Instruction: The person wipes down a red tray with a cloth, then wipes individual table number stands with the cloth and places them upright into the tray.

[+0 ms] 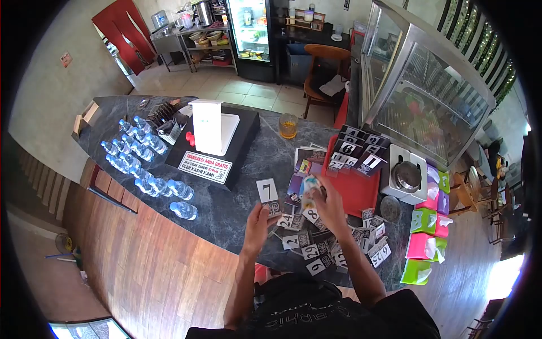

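My left hand (257,227) grips the lower part of a table number sign (267,191) marked 7, holding it upright above the dark counter. In my right hand (331,210) is a crumpled cloth (309,186), whitish with blue and yellow patches; the fingers partly hide it. Below and between the hands lie several loose number signs (309,252), among them 24, 8, 2, 29 and 9. A red tray (361,195) sits just beyond my right hand. More number signs (349,148) stand grouped at its far end, showing 6, 11 and others.
Several water bottles (135,148) stand at the left of the counter (226,217), beside a black box (240,141) with a white stand. A glass of amber drink (288,126) is at the far edge. Tissue packs (423,246) line the right edge, near a glass display case (435,90).
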A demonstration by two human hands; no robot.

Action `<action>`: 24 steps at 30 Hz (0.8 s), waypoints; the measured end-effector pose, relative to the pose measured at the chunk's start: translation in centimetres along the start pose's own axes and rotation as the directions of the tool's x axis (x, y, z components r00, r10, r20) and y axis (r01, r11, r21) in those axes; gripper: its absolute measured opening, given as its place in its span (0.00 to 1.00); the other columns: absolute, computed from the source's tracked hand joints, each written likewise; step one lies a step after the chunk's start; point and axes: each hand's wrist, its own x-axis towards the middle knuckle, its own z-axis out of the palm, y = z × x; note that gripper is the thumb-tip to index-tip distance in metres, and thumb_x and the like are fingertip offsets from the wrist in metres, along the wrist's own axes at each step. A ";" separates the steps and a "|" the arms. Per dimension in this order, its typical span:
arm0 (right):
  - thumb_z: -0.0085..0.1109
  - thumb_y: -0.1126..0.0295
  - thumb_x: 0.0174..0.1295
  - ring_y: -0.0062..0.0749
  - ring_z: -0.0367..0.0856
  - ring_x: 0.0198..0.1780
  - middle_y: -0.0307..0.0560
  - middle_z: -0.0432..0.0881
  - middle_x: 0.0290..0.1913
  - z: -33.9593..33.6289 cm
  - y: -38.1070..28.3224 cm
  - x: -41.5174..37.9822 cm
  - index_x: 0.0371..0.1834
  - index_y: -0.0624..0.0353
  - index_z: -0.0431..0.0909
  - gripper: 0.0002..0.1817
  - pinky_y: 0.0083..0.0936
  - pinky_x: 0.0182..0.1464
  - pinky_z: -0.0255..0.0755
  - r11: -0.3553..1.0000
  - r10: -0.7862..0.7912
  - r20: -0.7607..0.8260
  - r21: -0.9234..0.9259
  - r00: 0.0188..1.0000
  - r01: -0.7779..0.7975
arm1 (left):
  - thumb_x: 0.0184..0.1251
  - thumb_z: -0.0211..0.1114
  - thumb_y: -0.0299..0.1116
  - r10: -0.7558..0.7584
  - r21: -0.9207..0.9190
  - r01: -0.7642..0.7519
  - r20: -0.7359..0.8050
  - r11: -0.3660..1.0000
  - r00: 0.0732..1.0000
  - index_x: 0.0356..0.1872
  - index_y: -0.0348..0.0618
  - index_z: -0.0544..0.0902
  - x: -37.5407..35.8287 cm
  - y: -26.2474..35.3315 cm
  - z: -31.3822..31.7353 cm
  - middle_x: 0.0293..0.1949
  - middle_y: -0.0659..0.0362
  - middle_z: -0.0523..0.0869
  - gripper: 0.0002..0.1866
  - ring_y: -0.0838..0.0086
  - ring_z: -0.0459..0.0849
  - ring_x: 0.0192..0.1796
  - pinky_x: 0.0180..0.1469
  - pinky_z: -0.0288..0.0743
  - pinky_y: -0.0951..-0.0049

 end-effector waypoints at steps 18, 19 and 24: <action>0.49 0.89 0.59 0.44 0.63 0.77 0.49 0.68 0.75 -0.1 -2.5 -1.4 0.75 0.52 0.67 0.37 0.37 0.76 0.63 0.908 -0.183 0.587 -0.205 0.788 0.364 | 0.76 0.53 0.27 -0.094 -0.453 0.159 0.163 0.877 0.982 0.67 0.32 0.72 -0.1 1.2 2.7 0.57 0.51 0.82 0.21 0.67 0.84 0.58 0.59 0.81 0.67; 0.50 0.88 0.60 0.46 0.67 0.74 0.49 0.71 0.73 -0.3 -3.0 -1.6 0.72 0.53 0.70 0.34 0.39 0.73 0.66 0.907 -0.188 0.580 -0.206 0.792 0.366 | 0.76 0.53 0.27 -0.100 -0.455 0.164 0.161 0.875 0.982 0.67 0.32 0.72 0.1 1.1 2.6 0.57 0.51 0.82 0.21 0.67 0.84 0.58 0.59 0.81 0.67; 0.52 0.84 0.59 0.51 0.78 0.62 0.53 0.78 0.64 -0.9 -3.2 -2.4 0.64 0.58 0.76 0.27 0.42 0.63 0.72 0.931 -0.091 0.604 -0.230 0.792 0.282 | 0.79 0.58 0.34 -0.148 -0.069 0.148 0.016 0.987 0.989 0.49 0.33 0.84 0.1 -0.3 2.4 0.38 0.62 0.86 0.13 0.83 0.82 0.41 0.44 0.75 0.80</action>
